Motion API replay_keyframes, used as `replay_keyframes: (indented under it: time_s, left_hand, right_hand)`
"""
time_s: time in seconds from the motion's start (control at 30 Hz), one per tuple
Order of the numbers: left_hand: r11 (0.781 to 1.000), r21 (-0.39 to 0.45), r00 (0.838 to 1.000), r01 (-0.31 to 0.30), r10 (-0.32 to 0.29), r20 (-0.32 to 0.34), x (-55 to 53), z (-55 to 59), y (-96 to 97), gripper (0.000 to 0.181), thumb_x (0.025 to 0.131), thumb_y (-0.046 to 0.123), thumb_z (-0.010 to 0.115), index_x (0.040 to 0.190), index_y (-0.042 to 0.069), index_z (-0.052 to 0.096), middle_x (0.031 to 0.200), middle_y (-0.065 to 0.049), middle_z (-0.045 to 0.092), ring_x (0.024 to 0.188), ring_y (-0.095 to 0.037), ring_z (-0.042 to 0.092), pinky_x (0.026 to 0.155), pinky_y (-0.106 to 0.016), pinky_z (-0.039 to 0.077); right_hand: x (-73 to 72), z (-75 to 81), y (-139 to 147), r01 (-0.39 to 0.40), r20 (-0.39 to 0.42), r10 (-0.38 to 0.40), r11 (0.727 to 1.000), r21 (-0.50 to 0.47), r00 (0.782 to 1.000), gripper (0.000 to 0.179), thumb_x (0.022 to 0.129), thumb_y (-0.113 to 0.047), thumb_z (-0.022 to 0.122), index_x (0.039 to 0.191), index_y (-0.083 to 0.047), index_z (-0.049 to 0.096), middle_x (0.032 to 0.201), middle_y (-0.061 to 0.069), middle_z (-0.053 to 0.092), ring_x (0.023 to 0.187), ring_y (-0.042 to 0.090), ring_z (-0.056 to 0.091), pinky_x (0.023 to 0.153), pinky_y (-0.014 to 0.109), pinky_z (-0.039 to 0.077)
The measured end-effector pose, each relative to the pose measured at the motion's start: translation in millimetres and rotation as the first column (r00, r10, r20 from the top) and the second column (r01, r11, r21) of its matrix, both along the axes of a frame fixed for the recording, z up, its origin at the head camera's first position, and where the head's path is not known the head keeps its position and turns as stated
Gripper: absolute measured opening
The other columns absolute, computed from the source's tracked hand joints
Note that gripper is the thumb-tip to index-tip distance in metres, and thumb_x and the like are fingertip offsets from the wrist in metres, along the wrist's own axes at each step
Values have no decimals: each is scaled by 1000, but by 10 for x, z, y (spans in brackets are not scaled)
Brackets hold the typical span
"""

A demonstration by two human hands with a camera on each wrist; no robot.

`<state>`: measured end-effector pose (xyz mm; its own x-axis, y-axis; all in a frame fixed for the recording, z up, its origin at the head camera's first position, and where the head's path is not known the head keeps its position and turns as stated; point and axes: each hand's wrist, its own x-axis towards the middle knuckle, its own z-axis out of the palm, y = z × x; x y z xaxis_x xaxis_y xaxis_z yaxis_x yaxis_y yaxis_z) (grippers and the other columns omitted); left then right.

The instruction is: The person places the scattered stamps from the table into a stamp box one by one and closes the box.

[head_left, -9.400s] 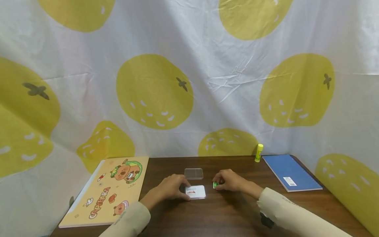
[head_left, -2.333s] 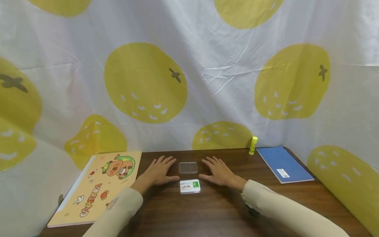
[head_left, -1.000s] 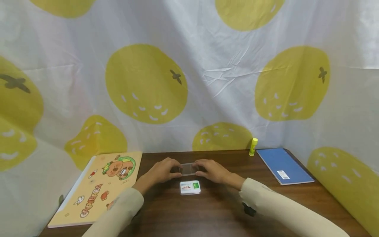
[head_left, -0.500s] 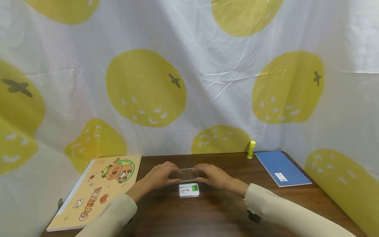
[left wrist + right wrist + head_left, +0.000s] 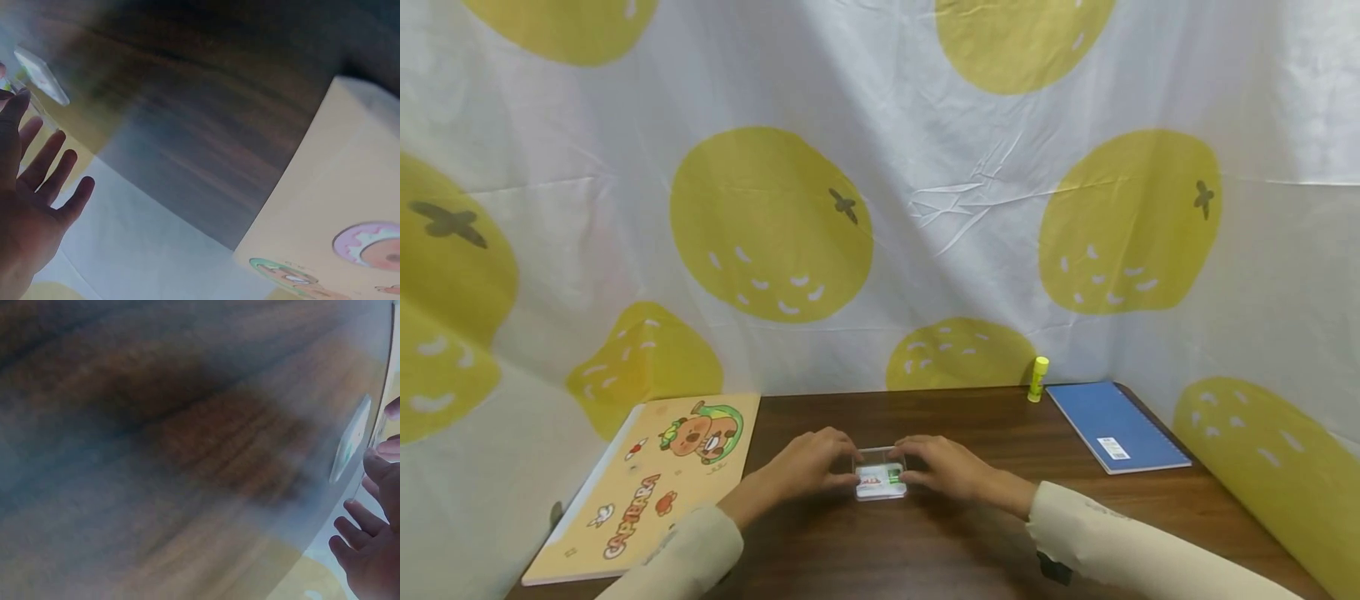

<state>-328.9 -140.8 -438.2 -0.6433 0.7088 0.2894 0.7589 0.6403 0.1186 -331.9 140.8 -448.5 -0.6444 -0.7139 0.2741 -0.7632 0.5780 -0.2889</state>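
A clear plastic lid [image 5: 874, 455] is pinched at its two short sides between thumbs and fingers, my left hand [image 5: 814, 463] at one end and my right hand [image 5: 946, 468] at the other. It overlaps a small flat clear case [image 5: 882, 493] on the table, holding a white card-like insert with a red print and a green piece at its right. In the left wrist view the case [image 5: 42, 75] lies below the lid, apart from it, with my left thumb on the lid's edge. The right wrist view shows the case [image 5: 351, 439] beyond my right fingertips.
A large yellow capybara-print pad [image 5: 647, 492] lies at the left of the dark wooden table [image 5: 850, 558]. Back right stand a yellow glue stick [image 5: 1037, 380] and a blue notebook [image 5: 1116, 427]. A fruit-print curtain [image 5: 925, 275] encloses the back and sides.
Earlier my right hand held the green piece, which now lies in the case. Both hands then lay spread on the table, gripped the lid behind the case, and brought it nearer, over the case.
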Motion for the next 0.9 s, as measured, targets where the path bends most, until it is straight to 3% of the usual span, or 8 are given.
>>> replay_keyframes:
  time_s: [0.3,0.67,0.9]
  left_hand:
    - [1000,-25,1000,-13,14,15,21,-105,12,31,92,38,79,112,15,78,113,2,73,108,-18,65,89,-42,55]
    - [999,-33,996,-28,31,82,62,-123,17,30,92,41,79,111,17,78,114,3,73,109,-16,65,93,-40,54]
    - [999,-33,998,-23,25,62,85,-151,32,29,92,40,79,110,17,78,114,2,73,108,-18,66,91,-41,55]
  right_hand:
    - [59,-69,2,-12,25,12,1000,10,1000,35,99,-22,73,129,-5,69,134,13,68,123,31,65,102,47,51]
    - [85,-95,17,-15,56,13,1000,28,998,35,96,-25,76,127,-10,69,134,12,68,123,29,65,102,45,52]
    - [104,-117,10,9,52,-10,999,31,999,36,95,-27,77,125,-9,70,132,13,69,121,30,66,101,47,52]
